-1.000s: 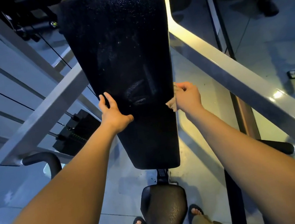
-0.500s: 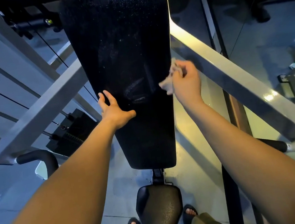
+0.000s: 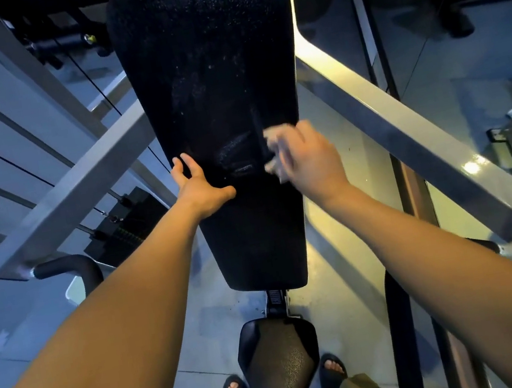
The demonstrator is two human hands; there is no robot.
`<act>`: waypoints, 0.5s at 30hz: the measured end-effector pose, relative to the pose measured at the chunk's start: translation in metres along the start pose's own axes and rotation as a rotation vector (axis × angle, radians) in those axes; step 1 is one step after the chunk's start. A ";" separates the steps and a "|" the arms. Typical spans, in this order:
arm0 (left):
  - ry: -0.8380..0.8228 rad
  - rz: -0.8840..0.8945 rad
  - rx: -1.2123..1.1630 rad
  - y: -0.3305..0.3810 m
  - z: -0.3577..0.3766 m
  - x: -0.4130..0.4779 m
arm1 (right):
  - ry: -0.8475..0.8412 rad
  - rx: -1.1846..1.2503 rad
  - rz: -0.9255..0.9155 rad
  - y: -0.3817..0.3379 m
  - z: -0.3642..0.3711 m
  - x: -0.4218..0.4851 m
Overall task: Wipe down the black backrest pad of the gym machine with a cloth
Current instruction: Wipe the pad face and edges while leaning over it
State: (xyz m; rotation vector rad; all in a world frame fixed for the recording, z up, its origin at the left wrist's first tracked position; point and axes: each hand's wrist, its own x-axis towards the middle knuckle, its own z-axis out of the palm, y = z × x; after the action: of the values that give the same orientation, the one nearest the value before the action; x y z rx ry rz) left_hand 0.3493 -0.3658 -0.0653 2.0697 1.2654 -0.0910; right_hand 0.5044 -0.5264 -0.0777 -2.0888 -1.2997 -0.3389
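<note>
The long black backrest pad runs up the middle of the view, its textured surface showing pale smears near the centre. My left hand grips the pad's left edge, thumb on the front face. My right hand is blurred with motion and holds a small pale cloth against the pad's right side, at about mid height.
Grey steel frame arms slant past both sides of the pad. A black seat pad lies below, with my sandalled feet either side. A black weight stack and cables stand at left. Padded handles stick out low on both sides.
My right hand with the cloth rose along the pad's right edge, then moved inward and slightly down onto the pad's face. The left hand kept its grip on the left edge.
</note>
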 end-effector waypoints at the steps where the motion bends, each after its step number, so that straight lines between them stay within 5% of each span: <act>1: 0.000 0.004 -0.003 -0.001 0.000 0.000 | 0.097 0.015 0.013 0.000 -0.006 0.015; 4: 0.002 0.005 -0.001 -0.001 -0.002 -0.002 | 0.097 -0.002 0.017 0.005 0.004 0.018; 9: -0.007 0.005 0.002 -0.002 -0.003 -0.001 | -0.395 -0.121 -0.042 0.003 0.042 -0.049; 11: -0.003 0.002 0.005 -0.002 -0.001 -0.003 | -0.316 -0.097 -0.035 -0.001 0.030 -0.034; 15: 0.032 0.008 -0.014 0.000 0.006 -0.003 | 0.143 -0.074 -0.034 0.001 -0.003 0.032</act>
State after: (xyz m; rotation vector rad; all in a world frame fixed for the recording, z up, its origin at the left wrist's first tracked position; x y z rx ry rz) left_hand 0.3493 -0.3713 -0.0683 2.0723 1.2729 -0.0455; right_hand 0.5210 -0.5065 -0.0593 -2.0643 -1.2564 -0.5487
